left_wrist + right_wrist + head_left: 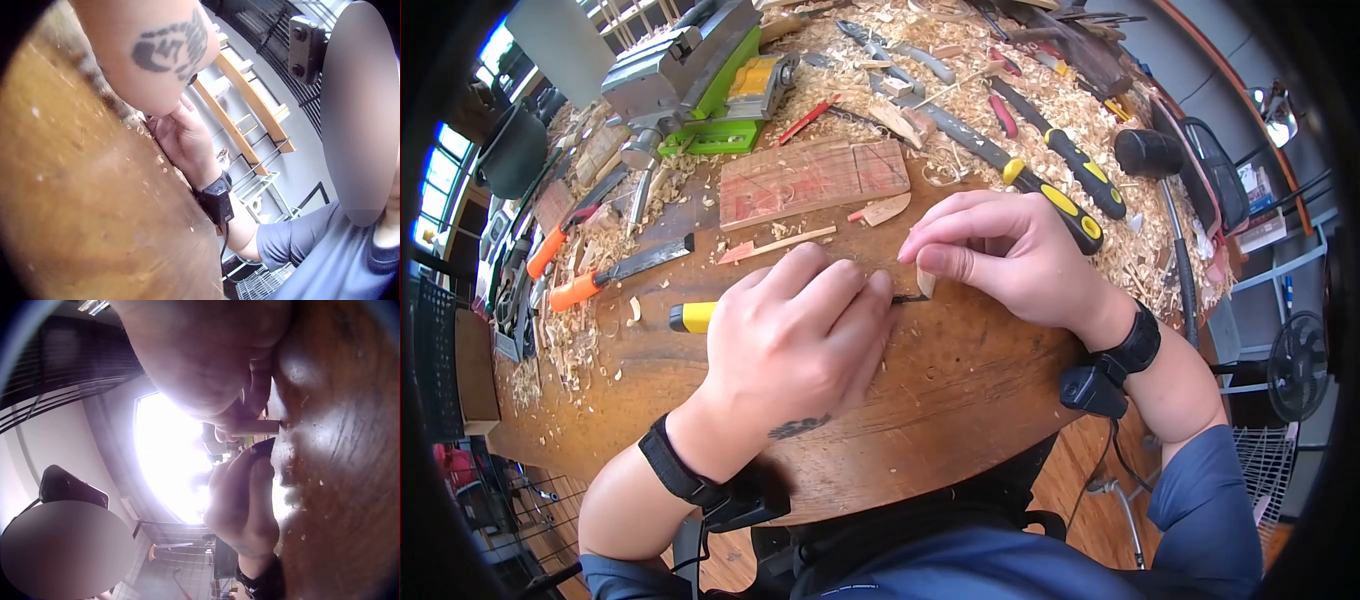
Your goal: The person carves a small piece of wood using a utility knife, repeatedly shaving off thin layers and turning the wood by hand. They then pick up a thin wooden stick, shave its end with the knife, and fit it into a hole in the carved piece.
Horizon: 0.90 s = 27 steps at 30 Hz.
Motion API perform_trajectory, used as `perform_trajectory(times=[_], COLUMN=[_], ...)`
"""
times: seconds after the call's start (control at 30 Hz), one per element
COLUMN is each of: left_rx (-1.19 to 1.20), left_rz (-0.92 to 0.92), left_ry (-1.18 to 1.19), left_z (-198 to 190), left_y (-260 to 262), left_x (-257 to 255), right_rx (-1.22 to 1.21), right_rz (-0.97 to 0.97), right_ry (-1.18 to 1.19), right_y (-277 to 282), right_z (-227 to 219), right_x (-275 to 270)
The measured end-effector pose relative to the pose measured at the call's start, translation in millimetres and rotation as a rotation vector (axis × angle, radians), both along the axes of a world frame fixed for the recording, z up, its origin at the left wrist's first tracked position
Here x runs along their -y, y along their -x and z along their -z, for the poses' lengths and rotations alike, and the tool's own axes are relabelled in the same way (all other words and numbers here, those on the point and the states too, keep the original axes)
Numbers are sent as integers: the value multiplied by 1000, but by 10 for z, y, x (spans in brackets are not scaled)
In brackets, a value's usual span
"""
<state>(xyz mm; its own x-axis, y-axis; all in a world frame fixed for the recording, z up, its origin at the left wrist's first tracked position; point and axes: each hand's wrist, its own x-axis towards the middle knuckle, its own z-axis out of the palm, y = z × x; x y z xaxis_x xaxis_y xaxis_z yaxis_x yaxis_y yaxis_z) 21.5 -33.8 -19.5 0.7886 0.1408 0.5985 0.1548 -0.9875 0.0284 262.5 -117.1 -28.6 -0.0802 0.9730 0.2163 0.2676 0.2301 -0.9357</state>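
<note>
My left hand (795,330) grips a yellow and black utility knife (696,317), its handle end sticking out on the left. The dark blade (910,298) shows past the curled fingers, low over the wooden table (960,400). Between thumb and fingertips, my right hand (1010,255) pinches a small pale wood piece (925,283), held upright with its lower end by the blade. In the right wrist view the blade (264,448) lies right beside the wood piece (256,429). The left wrist view shows mostly the forearm and tabletop; the knife is hidden there.
Behind the hands lie a reddish board (815,183), a thin wood strip (790,243) and a curved wood piece (883,210). An orange-handled chisel (620,272) is at left, a green and grey vise (710,90) behind. Yellow-black files (1050,200) and a mallet (1150,153) lie among shavings at right.
</note>
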Motion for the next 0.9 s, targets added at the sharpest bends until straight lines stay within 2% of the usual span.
perform_trajectory(times=[0.13, 0.37, 0.9], left_rx=[78, 71, 81], left_rz=[7, -5, 54], left_ry=[10, -13, 24], left_z=[-34, -66, -115], left_y=[-9, -8, -45], left_x=[-18, -32, -87], right_rx=[-29, -5, -41], right_rz=[-13, -26, -83], right_ry=[-14, -59, -1], right_y=[-6, -23, -62], right_z=[16, 5, -35], right_x=[-3, -20, -20])
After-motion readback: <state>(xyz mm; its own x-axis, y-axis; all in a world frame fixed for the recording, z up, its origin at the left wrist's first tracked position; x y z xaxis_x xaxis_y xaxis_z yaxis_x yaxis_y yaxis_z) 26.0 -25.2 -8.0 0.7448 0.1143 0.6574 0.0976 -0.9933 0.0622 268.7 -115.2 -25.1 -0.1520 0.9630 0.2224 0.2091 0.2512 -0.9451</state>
